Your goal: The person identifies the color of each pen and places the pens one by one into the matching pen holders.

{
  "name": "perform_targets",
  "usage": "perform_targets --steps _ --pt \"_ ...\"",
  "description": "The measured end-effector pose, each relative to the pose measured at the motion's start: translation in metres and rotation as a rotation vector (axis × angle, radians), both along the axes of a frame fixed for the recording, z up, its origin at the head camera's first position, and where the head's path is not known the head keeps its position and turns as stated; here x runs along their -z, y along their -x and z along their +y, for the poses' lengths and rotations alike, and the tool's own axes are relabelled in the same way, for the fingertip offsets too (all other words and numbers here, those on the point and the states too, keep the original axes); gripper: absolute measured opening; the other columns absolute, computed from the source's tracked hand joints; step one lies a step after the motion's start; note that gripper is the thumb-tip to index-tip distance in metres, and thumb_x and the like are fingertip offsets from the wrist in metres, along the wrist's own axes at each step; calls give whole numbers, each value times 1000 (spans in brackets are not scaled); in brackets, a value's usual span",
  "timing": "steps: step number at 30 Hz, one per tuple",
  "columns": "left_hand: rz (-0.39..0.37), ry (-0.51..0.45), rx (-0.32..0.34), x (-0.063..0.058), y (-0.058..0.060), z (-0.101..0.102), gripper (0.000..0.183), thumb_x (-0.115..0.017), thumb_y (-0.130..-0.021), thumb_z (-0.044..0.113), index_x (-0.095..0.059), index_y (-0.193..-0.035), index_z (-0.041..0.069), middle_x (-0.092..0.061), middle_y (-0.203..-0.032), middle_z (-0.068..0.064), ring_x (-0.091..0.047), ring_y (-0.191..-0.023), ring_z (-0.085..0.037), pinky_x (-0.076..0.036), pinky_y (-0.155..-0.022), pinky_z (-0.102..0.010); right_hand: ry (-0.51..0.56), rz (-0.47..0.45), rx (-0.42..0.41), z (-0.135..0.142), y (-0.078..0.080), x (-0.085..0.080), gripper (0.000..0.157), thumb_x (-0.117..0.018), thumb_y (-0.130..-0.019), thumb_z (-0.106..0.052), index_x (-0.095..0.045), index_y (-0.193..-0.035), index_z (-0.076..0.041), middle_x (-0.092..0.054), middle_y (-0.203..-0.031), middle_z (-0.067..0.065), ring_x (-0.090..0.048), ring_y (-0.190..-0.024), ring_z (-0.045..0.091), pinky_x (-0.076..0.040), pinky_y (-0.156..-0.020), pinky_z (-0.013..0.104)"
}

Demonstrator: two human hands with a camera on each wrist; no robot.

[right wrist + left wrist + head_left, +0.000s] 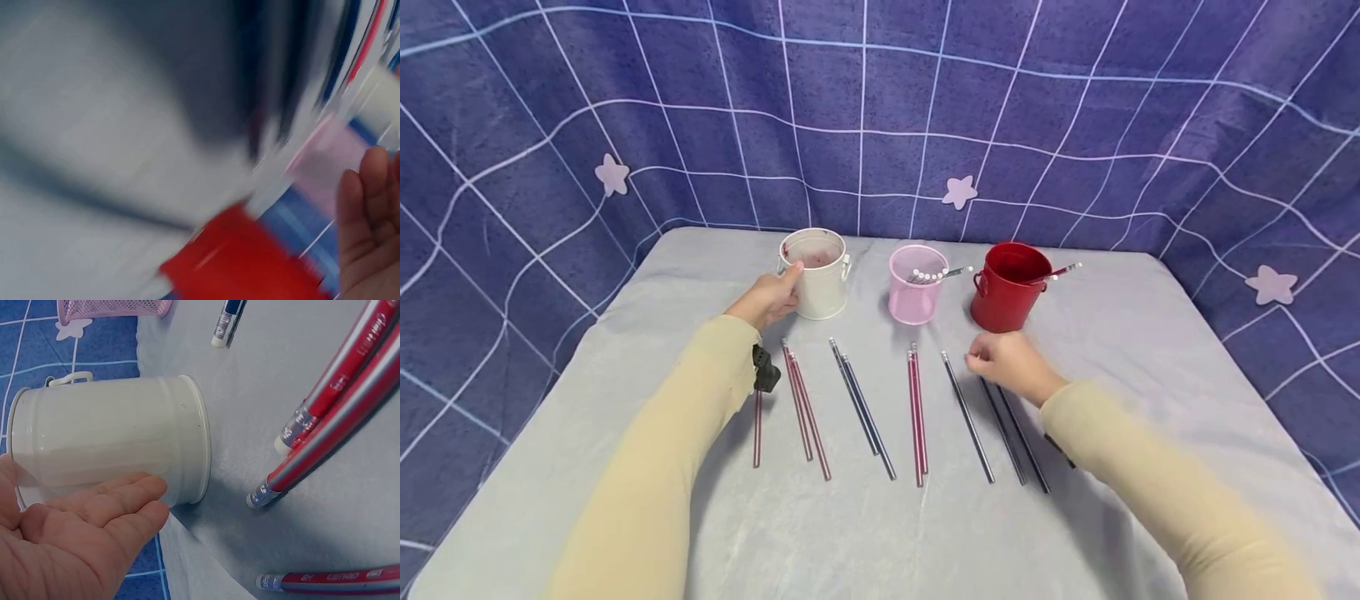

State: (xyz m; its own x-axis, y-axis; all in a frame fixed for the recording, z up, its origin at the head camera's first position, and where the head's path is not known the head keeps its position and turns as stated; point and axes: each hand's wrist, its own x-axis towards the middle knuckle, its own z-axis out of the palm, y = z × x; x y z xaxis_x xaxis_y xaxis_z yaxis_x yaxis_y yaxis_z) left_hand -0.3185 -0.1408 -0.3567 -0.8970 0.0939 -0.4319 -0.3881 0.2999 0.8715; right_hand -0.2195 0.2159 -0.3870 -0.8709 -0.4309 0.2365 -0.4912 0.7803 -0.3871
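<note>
White bucket [822, 292] on sheet [790, 542], beside pink cup [913, 303]; left hand [769, 298] at its wall, fingers nearly straight. Right hand [1011, 362] over dark pencils [1003, 433] near red bucket [998, 304], fingers loosely bent, seemingly empty.

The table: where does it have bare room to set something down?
On the table, in front of the pencils, between the left sleeve and right sleeve; also left of the left sleeve, and right of the red bucket, beyond the right sleeve. Crowded: the middle, with the pencils and right hand, and the back row of white bucket, pink cup and red bucket.
</note>
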Motion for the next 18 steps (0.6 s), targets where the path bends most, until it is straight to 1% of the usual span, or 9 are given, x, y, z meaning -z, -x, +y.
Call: perform_targets --steps 3,6,9,10,13,14,16,17,18 --pt "-3 0 4 -2 -2 0 78 -26 -102 48 -10 -146 -14 -27 -145 -34 -30 -136 -37 -21 -115 -42 -70 -40 -43 -23 -2 5 10 -64 -81 -10 -66 -72 -7 -58 -60 -4 -49 -55 10 -46 -54 27" --pt "-4 15 7 0 1 1 79 -26 -102 50 -10 -147 -13 -27 -145 -33 -31 -136 -37 -21 -115 -42 -151 -88 -78 -42 -3 7 18 -64 -81 -14 -61 -64 -10 -48 -54 -7 -40 -52 9 -39 -50 25" --pt "2 15 12 9 10 -3 83 -30 -100 54 -12 -146 -13 -30 -144 -34 -34 -135 -37 -24 -115 -43 -204 -159 -76 -59 -4 8 28 -65 -81 -16 -53 -56 -13 -39 -50 -8 -34 -52 10 -32 -47 24" --pt "13 7 22 19 19 -8 88 -36 -98 56 -14 -145 -14 -33 -141 -36 -38 -132 -38 -28 -113 -42 -212 -202 -66 -64 -5 8 32 -66 -82 -16 -51 -54 -14 -38 -49 -8 -34 -50 10 -31 -46 24" --pt "9 0 23 26 26 -12 91 -39 -97 59 -14 -145 -15 -33 -140 -36 -39 -131 -38 -29 -113 -43 -226 -337 -11 -77 -6 9 39 -66 -84 -17 -46 -50 -15 -37 -42 -8 -37 -42 8 -30 -42 22" --pt "8 4 20 25 24 -12 91 -39 -97 58 -15 -145 -15 -33 -141 -36 -39 -131 -38 -29 -113 -42 -225 -383 11 -81 -6 10 41 -66 -85 -17 -45 -50 -15 -38 -40 -7 -38 -39 8 -31 -41 21" --pt "10 11 17 20 20 -9 87 -36 -99 55 -13 -145 -15 -33 -141 -36 -38 -132 -38 -29 -113 -42 -226 -445 45 -87 -7 11 42 -66 -85 -17 -45 -50 -14 -39 -38 -5 -41 -34 8 -32 -39 21" --pt "1 18 7 11 11 -5 83 -30 -101 53 -11 -146 -14 -30 -144 -34 -34 -135 -37 -25 -114 -42 -231 -463 56 -90 -7 11 42 -67 -86 -17 -44 -50 -14 -39 -38 -5 -41 -34 9 -32 -38 21" --pt "-3 19 10 7 8 -3 80 -27 -102 50 -10 -146 -14 -28 -145 -34 -32 -136 -37 -24 -115 -42 -233 -475 63 -93 -6 11 42 -67 -86 -17 -44 -51 -13 -40 -38 -5 -41 -33 9 -33 -38 21"
